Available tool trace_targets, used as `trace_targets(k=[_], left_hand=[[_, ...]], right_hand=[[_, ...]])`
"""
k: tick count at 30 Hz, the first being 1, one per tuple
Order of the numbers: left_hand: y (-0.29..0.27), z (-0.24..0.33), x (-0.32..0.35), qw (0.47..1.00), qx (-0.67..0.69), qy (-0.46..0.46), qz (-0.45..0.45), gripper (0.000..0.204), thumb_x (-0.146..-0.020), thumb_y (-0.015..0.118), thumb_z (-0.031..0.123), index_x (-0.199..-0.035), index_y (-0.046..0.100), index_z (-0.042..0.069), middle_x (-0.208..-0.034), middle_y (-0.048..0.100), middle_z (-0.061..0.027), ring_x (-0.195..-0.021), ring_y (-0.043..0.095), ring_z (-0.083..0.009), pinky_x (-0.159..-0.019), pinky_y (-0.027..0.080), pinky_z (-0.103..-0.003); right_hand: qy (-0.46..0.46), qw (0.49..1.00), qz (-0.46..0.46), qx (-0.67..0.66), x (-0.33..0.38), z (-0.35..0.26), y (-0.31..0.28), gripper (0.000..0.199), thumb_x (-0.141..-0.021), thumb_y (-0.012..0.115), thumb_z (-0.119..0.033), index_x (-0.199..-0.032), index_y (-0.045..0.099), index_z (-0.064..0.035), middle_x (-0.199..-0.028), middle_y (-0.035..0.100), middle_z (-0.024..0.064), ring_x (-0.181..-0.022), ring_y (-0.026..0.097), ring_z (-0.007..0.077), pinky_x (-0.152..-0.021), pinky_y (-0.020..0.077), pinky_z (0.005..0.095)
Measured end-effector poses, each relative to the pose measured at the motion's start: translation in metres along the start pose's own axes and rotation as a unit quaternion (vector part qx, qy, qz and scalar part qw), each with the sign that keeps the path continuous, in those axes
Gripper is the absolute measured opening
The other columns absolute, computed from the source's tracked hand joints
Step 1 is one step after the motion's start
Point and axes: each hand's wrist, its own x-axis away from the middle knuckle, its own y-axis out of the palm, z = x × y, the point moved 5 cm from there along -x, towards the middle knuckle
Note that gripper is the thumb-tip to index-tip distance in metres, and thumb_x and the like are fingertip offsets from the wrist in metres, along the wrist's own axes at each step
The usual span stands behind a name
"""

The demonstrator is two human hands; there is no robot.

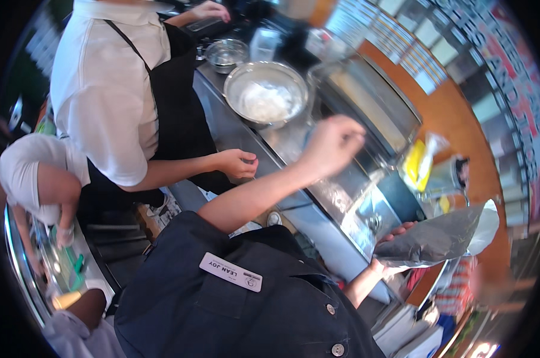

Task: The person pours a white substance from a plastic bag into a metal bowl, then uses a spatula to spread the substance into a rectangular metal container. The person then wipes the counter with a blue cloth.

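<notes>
Right grip (395, 247) clutching crinkled silver foil bag (434, 238) | left fist (332, 143) above steel counter (294, 140)

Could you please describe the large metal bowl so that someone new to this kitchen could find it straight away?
Start at the long steel counter beside the person in the white shirt. The large metal bowl sits at its far end, holding white powder. The smaller metal bowl behind it looks empty.

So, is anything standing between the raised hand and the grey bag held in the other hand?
Nothing visible does. The left hand is closed above the steel counter, and the right hand grips the grey bag lower down. Only bare counter lies beneath the gap; the co-worker's hand is off to the other side.
</notes>
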Motion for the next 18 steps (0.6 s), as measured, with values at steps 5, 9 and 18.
trace_targets(k=[5,9,18], left_hand=[[-0.104,-0.045,-0.032,0.977,-0.058,-0.056,0.197,0.016,-0.081,0.058,0.008,-0.091,0.066,-0.001,-0.084,0.067,-0.0122,-0.08,0.064,-0.0193,-0.072,0.049,-0.03],[-0.168,-0.096,-0.032,0.936,-0.135,-0.148,0.29,0.016,-0.078,0.059,0.009,-0.09,0.068,0.001,-0.081,0.067,-0.0125,-0.076,0.065,-0.018,-0.07,0.049,-0.029],[-0.242,-0.146,-0.117,0.878,-0.351,-0.149,0.289,0.036,-0.072,0.066,0.023,-0.1,0.064,0.001,-0.088,0.064,-0.0184,-0.084,0.063,-0.0313,-0.078,0.048,-0.036]], right_hand=[[0.054,0.998,-0.039,0.01,-0.09,0.005,-0.025,0.073,-0.085,0.058,-0.042,-0.143,0.023,-0.0125,-0.143,0.028,0.0185,-0.127,0.034,0.0403,-0.101,0.0292,0.059],[0.126,0.991,-0.032,0.006,-0.159,0.025,-0.047,0.084,-0.077,0.07,-0.03,-0.142,0.021,-0.0089,-0.143,0.028,0.0164,-0.128,0.033,0.0362,-0.104,0.0288,0.0545],[0.214,0.975,-0.058,-0.026,-0.247,0.1,-0.076,0.062,-0.088,0.053,-0.045,-0.137,0.037,-0.0103,-0.133,0.046,0.0163,-0.123,0.041,0.0385,-0.103,0.0284,0.059]])
